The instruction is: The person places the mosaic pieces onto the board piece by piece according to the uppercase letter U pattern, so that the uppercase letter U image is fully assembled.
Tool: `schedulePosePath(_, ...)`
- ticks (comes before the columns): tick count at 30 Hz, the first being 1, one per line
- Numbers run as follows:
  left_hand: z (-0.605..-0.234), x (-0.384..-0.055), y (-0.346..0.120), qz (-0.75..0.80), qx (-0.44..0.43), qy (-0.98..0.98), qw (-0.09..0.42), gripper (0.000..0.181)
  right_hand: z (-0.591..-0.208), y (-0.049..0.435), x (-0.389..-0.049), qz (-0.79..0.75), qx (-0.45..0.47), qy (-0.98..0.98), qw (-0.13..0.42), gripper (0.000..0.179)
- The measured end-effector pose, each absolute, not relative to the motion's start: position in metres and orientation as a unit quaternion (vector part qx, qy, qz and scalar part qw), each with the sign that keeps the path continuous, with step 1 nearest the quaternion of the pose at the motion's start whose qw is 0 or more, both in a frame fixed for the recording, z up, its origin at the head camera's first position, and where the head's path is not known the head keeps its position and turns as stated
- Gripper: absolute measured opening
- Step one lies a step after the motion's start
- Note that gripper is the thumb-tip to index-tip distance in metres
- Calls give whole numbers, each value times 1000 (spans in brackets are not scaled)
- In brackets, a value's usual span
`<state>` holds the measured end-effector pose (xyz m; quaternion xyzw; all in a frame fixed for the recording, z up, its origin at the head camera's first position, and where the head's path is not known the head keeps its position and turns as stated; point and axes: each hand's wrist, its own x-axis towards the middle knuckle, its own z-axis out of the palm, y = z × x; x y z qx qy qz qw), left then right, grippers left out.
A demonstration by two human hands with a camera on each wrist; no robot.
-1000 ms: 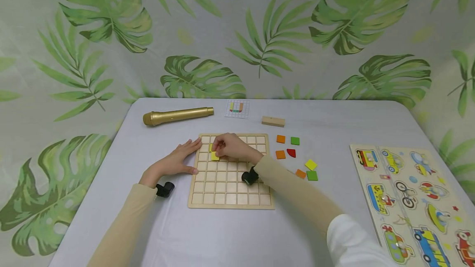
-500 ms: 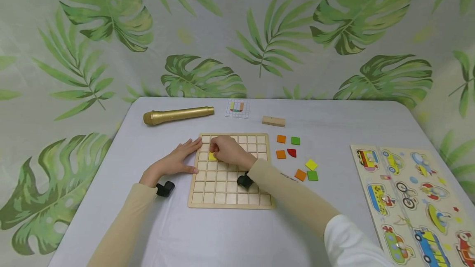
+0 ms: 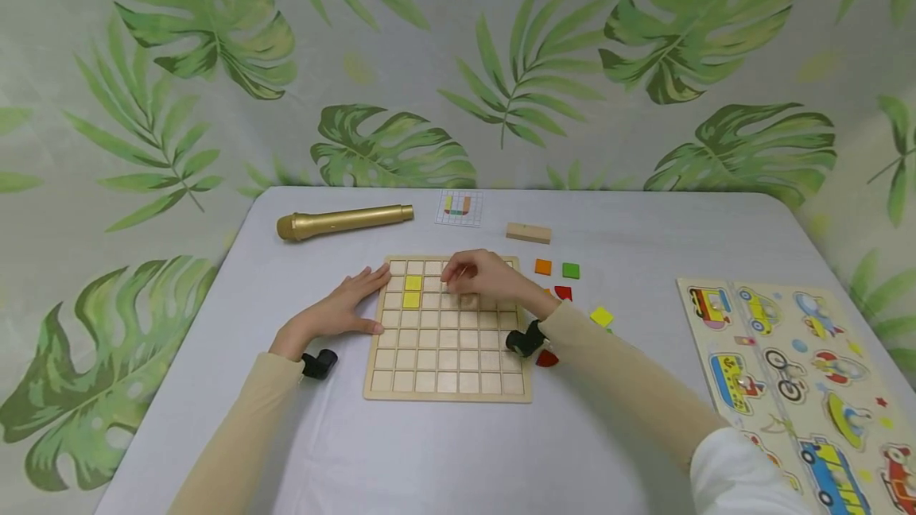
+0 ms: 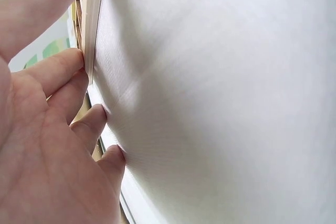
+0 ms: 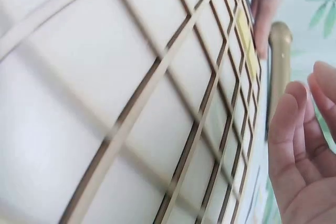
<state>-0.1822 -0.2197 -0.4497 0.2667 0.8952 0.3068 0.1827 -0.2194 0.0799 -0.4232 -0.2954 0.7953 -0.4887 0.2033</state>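
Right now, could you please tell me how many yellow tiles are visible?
3: a far yellow tile and a near yellow tile in adjoining cells of the grid board, and a loose yellow tile on the table right of the board. The right sleeve may hide others.

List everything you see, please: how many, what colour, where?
Table: 1, white, centre
Leaf-print backdrop: 1, pale and green, behind table
Grid board: 1, pale wood, mid-table
Inset tiles: 2, yellow, far-left part of board
Loose tiles: at least 7, orange, green, red and yellow, right of board, some partly hidden
Microphone: 1, gold, far left
Pattern card: 1, white with coloured shapes, beyond board
Block: 1, wood-coloured, right of card
Picture puzzle: 1, pale with multicoloured pictures, right side
Wrist cameras: 2, black, one per side
Sleeves: 2, beige, one per side, right one white higher up
Left hand: 1, bare, touching board's left edge
Right hand: 1, bare, over board
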Motion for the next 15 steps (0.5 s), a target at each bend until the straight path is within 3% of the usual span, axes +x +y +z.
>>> schedulePosePath(15,-449,-181,-219,310,261,895,186,94,-424,177,-209,-516,-243,788,234,20)
